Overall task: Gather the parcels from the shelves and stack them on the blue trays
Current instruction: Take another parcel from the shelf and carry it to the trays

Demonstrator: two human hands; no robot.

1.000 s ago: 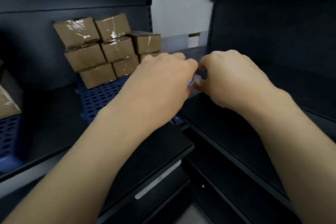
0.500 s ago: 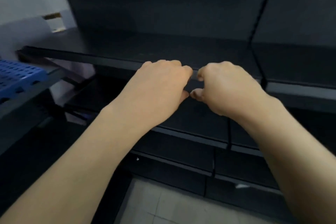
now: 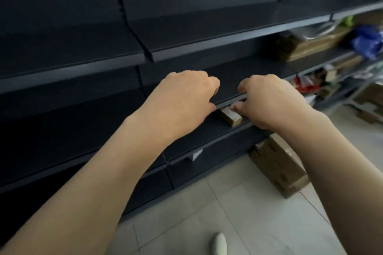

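Both hands, left (image 3: 182,99) and right (image 3: 269,99), hover loosely curled, holding nothing, over a small boxy cardboard parcel (image 3: 231,117) on a smooth dark shelf (image 3: 196,136).

I had only the one view to work from, the wide-angle camera worn on the person's head, which looked forward and down along both forearms at a run of dark shelves (image 3: 207,33) close in front. It faced the shelving at a slant, so the boards ran off toward the upper right, and the tiled floor (image 3: 238,203) showed along the lower edge. The left hand (image 3: 182,97) and right hand (image 3: 269,99) sat near the middle of the picture, close to the lens, and with no second view nothing was shared.
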